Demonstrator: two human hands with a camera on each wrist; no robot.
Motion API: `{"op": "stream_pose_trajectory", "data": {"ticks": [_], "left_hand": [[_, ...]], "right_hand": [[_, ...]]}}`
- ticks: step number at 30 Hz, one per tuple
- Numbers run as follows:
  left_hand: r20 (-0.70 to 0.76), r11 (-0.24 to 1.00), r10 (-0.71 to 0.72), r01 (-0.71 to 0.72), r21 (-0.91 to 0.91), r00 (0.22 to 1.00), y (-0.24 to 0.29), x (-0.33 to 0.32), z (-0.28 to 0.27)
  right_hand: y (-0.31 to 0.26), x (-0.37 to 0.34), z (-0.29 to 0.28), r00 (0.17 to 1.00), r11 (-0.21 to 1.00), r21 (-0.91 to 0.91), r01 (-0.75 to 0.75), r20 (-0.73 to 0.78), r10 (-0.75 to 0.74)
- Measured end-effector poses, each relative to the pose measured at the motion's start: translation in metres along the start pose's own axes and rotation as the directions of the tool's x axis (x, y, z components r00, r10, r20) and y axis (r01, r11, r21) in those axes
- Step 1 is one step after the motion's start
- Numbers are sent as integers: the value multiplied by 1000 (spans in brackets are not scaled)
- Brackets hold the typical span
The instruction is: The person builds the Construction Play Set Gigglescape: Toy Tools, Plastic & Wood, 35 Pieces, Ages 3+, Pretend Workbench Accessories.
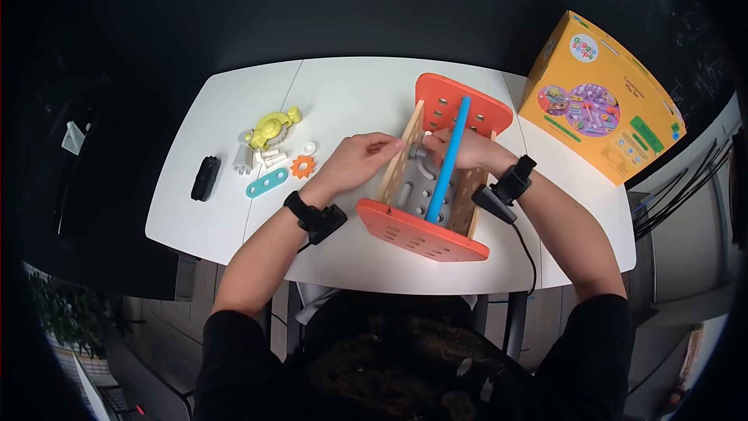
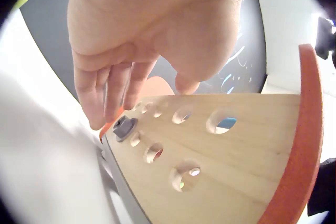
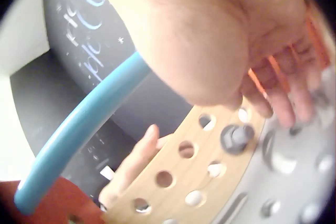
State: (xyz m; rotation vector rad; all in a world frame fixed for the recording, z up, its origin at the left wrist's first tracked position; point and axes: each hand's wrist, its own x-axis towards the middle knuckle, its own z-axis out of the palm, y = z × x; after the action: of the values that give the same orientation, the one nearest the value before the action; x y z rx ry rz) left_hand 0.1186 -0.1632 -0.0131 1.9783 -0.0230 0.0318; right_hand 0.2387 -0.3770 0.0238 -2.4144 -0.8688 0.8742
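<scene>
A toy toolbox [image 1: 425, 238] with orange ends, perforated wooden sides and a blue handle [image 1: 449, 168] stands on the table. My left hand [image 1: 357, 160] hovers along the outside of the left wooden side [image 2: 231, 155]; its fingers hang straight close to a grey hexagonal bolt piece [image 2: 124, 128] in one hole. Inside the box, under the handle, is my right hand [image 1: 471, 153], its fingers loosely extended over the grey perforated floor [image 3: 283, 182]. Its thumb is close to a grey flanged hexagonal piece [image 3: 237, 139] on the panel's inner face.
Left on the white table [image 1: 335, 93] lie a yellow-green toy [image 1: 270, 130], white and grey pieces [image 1: 243, 159], an orange gear [image 1: 303, 167], a teal strip [image 1: 267, 183] and a black case [image 1: 205, 178]. A yellow box [image 1: 600, 101] stands at the back right.
</scene>
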Motion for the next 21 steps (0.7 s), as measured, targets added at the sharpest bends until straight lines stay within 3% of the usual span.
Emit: {"op": "stream_pose_trajectory", "data": {"ticks": [1, 2, 4, 5, 7, 8, 10, 11, 13, 14, 15, 17, 19, 21], "left_hand": [[6, 999, 13, -13, -41, 1000, -1, -3, -2], [8, 999, 15, -15, -42, 1000, 1, -9, -5], [8, 992, 121, -121, -19, 993, 13, -25, -13], [9, 992, 122, -122, -20, 992, 14, -32, -18], [90, 890, 454, -446, -97, 887, 15, -46, -26], [87, 892, 449, -441, -96, 889, 20, -52, -29], [274, 816, 562, -578, -29, 780, 28, -64, -34], [273, 817, 560, -575, -29, 782, 27, -67, -35], [272, 821, 523, -563, 92, 808, 27, -70, -38], [273, 820, 525, -565, 94, 806, 26, -70, -40], [261, 836, 500, -539, 106, 826, 26, -70, -43], [244, 847, 478, -516, 124, 843, 23, -70, -50], [159, 916, 363, -383, 122, 918, 19, -70, -57], [80, 934, 326, -334, 129, 942, 15, -68, -61]], "right_hand": [[3, -4, -4, 995, 949, -310, 59, -63, -83], [13, -8, -6, 995, 949, -311, 56, -65, -80], [39, -15, -9, 906, 885, -371, 282, -200, -372], [40, -24, -15, 906, 885, -371, 281, -201, -372], [26, -52, -34, 897, 875, -403, 270, -224, -381], [22, -62, -39, 898, 874, -401, 274, -219, -383], [17, -77, -45, 818, 946, -194, 259, -478, -322], [19, -78, -45, 819, 946, -193, 260, -475, -322], [26, -80, -47, 523, 903, -383, 195, -738, -427], [32, -76, -49, 438, 850, -487, 202, -731, -523], [38, -76, -49, 434, 849, -489, 201, -733, -525], [43, -79, -47, 558, 923, -310, 226, -736, -384], [42, -85, -42, 585, 934, -243, 260, -731, -353], [41, -89, -39, 614, 942, -171, 287, -722, -318]]}}
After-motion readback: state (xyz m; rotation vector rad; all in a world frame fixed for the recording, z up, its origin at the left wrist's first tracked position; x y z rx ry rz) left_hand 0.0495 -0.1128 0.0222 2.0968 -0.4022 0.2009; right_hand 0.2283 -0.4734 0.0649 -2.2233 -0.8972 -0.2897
